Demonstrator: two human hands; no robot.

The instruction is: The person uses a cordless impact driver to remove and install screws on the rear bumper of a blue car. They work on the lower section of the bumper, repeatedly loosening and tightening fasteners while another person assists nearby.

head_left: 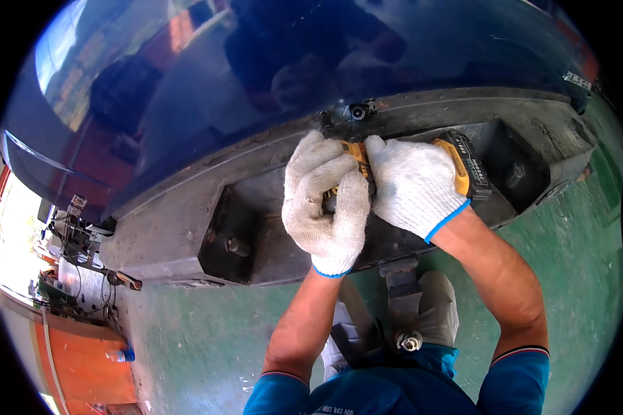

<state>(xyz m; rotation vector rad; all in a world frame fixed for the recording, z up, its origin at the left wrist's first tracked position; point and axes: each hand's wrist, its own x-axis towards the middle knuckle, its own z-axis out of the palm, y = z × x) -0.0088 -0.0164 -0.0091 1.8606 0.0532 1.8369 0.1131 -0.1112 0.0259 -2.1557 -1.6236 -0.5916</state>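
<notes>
A yellow-and-black cordless power drill (356, 155) lies sideways over the recess of a dark metal bumper (166, 238). My right hand (415, 183), in a white knit glove with a blue cuff, is wrapped round its handle. The black battery pack (472, 169) sticks out past the wrist on the right. My left hand (325, 200), gloved too, is curled round the drill's front end. Its fingers hide the chuck and whatever is at the tip. Just beyond the hands, a small round black fitting (357, 111) sits at the bumper's upper edge.
A glossy dark blue vehicle panel (270, 55) rises beyond the bumper. Bolts stand out in the left pocket (237, 246) and right pocket (514, 174). A metal hitch bar (403, 297) projects toward my legs over the green floor (194, 332). Cables and equipment (76, 232) are at the left.
</notes>
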